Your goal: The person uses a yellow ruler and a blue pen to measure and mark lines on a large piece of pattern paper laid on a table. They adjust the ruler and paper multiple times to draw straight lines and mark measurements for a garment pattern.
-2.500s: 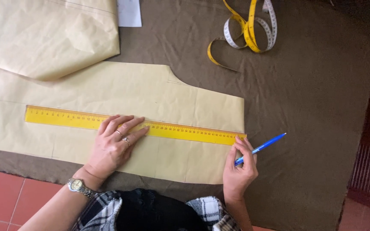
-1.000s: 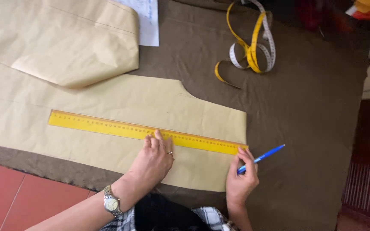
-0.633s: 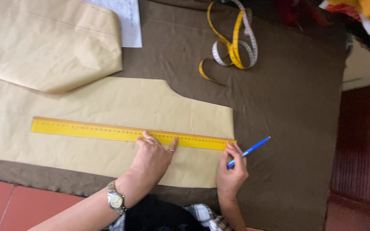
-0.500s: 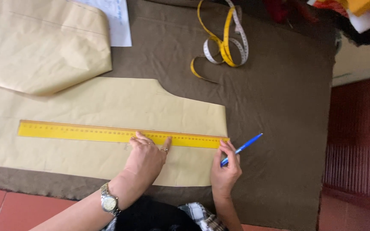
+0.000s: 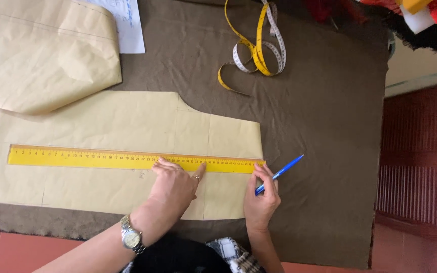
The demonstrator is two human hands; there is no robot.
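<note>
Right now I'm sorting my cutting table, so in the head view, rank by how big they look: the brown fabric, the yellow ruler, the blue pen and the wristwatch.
1. brown fabric
2. yellow ruler
3. blue pen, in the right hand
4. wristwatch; it sits nearer the camera, yet looks smallest.

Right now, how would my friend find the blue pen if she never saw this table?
Start at the big brown cloth covering the table, then find the long yellow ruler lying across the tan paper pattern. At the ruler's right end, the right hand holds the blue pen in its fingers. It is the only blue, thin stick there; the curly tape measure is yellow.
</note>
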